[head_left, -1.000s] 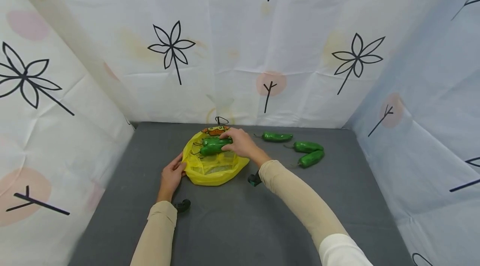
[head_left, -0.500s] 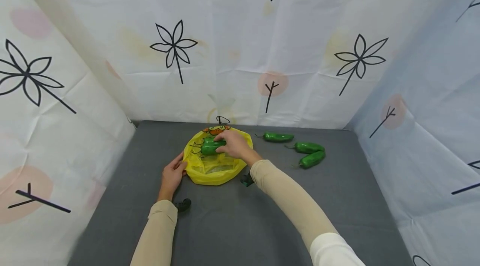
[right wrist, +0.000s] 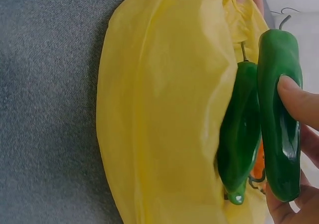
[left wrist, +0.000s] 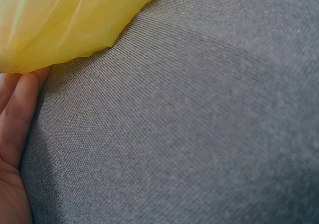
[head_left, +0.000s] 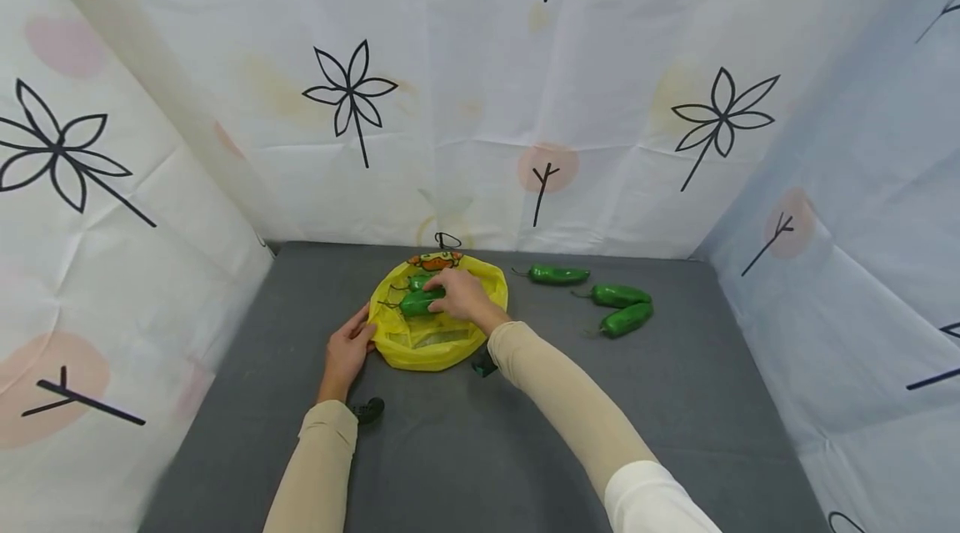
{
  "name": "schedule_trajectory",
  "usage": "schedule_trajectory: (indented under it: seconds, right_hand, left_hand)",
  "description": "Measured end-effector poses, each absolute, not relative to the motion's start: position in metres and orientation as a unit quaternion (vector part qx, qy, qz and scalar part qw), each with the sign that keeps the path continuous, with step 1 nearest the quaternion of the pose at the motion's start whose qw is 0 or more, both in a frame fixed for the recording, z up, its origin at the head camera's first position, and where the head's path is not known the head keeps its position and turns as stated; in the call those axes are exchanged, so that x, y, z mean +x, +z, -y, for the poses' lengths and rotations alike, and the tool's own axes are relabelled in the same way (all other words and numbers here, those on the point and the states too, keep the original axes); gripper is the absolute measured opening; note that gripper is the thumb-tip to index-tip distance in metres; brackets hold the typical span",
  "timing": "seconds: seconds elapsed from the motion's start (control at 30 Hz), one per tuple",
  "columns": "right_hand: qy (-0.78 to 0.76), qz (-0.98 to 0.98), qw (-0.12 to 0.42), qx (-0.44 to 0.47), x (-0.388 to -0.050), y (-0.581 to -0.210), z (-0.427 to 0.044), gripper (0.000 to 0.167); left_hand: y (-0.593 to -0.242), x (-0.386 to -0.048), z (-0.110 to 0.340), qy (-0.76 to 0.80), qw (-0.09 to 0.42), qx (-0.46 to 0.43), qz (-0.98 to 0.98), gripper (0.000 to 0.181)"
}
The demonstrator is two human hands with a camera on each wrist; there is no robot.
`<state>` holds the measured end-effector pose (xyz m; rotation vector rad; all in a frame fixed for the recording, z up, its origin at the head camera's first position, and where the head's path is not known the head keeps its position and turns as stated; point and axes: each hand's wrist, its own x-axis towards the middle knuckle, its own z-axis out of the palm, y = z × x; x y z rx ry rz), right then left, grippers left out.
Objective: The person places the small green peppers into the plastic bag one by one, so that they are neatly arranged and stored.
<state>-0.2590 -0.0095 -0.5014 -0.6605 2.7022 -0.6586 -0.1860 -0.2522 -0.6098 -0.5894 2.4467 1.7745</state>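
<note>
A yellow plastic bag (head_left: 427, 358) stands with its mouth spread wide and its rim rolled outward. My left hand (head_left: 348, 354) holds the bag's left rim; in the left wrist view its fingers (left wrist: 20, 114) meet the plastic's edge. Over the mouth, my right hand (head_left: 461, 298) grips a long green chili pepper (right wrist: 279, 124), its thumb on one side and fingers on the other. Its thin stem points left in the head view. Another green pepper (right wrist: 240, 129) lies inside the bag, close beside the held one. The bag's bottom is partly hidden.
To the right of the bag, one green pepper (head_left: 558, 274) lies near the back edge of the grey table (head_left: 450, 450). Two more, an upper pepper (head_left: 617, 294) and a lower pepper (head_left: 625, 320), touch at their right ends. Patterned white cloth (head_left: 450, 99) hangs behind and at both sides.
My right hand has moved left across the bag's mouth, carrying the green pepper. The left hand keeps its place on the rim. The peppers on the table have not moved.
</note>
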Motion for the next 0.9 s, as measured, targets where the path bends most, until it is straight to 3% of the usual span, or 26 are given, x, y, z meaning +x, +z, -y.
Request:
schedule_trajectory:
  seconds: [0.9]
  right_hand:
    - [-0.243, -0.937, 0.162, -0.191, -0.26, -0.522, 0.025, 0.04]
  left_hand:
    - [-0.611, -0.186, 0.252, 0.585, 0.027, -0.188, -0.788, 0.049]
